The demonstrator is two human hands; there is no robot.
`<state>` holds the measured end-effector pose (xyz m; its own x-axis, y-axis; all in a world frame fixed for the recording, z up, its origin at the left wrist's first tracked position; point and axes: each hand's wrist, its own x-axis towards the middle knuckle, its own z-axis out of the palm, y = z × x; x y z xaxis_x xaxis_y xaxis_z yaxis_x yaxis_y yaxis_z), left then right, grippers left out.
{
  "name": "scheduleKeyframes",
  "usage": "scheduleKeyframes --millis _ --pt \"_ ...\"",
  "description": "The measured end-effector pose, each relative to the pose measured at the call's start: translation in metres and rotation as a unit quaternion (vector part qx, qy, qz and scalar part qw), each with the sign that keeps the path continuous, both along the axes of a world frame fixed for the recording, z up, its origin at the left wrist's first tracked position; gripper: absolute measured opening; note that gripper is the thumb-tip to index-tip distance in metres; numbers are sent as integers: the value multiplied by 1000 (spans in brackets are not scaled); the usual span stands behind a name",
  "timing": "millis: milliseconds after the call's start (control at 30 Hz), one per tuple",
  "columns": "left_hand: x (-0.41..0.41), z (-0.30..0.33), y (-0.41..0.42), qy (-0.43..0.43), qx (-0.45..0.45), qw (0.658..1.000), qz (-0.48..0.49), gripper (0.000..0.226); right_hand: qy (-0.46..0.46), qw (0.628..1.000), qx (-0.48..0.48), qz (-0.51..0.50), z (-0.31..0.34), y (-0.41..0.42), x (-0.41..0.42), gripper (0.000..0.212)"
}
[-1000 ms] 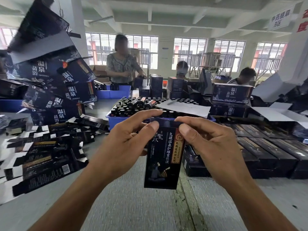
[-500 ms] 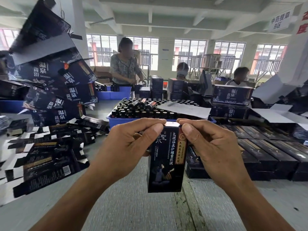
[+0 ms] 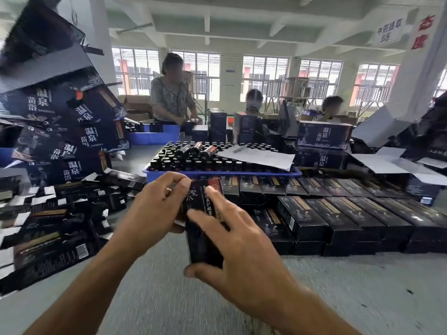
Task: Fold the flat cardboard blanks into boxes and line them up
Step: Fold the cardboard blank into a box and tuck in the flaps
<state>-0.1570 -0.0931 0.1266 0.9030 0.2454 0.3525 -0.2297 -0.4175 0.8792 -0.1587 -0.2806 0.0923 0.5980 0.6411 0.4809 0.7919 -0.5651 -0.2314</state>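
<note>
1. Flat cardboard blanks [image 3: 48, 228], black with white tabs, lie in a loose heap across the left side of the grey worktop [image 3: 350, 286]; larger dark printed cartons [image 3: 72, 122] are stacked behind them.
2. Left hand [image 3: 154, 209] grips the upper left edge of a tall, narrow black box [image 3: 202, 240], fingers curled over its top corner.
3. That box is held upright above the worktop, at the centre of the view, tilted slightly; it carries white and gold lettering, partly blurred.
4. Right hand [image 3: 242, 252] closes on the same box from the front, fingers spread over its face and thumb under its lower end.
5. Behind the hands sits a blue tray [image 3: 242, 174] packed with dark bottles [image 3: 193, 158], a sheet of paper [image 3: 258, 157] lying on top.
6. Finished boxes [image 3: 350, 213] lie side by side in rows on the right of the worktop, just beside the held box.
7. Three people [image 3: 171, 93] work at the far end, by the windows.
</note>
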Motion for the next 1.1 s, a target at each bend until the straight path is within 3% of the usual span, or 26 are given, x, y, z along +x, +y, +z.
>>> scheduleKeyframes --millis 167,233,400,533,667,867,1000,1100 --pt "10 -17 3 104 44 993 -35 15 2 997 -39 -60 -7 1 6 41" --pt "13 -23 1 122 35 991 -39 16 22 997 -40 -64 -9 -1 7 44" --pt "20 -31 -3 121 -20 992 -25 17 92 986 -119 -79 -18 8 1 74" --pt "20 -30 1 146 -38 988 -33 15 44 990 -81 -102 -27 11 2 55" --pt "17 -23 4 159 -9 986 -42 33 -8 974 -56 -218 -26 -3 40 56" --pt "8 -16 2 168 30 982 -82 33 42 915 -170 -364 -46 -46 101 64" --pt "8 -18 -2 196 114 969 -98 32 6 929 -146 -341 -55 -45 98 74" --pt "11 -22 0 192 183 961 -83 40 -70 970 -18 -233 -60 -26 80 52"
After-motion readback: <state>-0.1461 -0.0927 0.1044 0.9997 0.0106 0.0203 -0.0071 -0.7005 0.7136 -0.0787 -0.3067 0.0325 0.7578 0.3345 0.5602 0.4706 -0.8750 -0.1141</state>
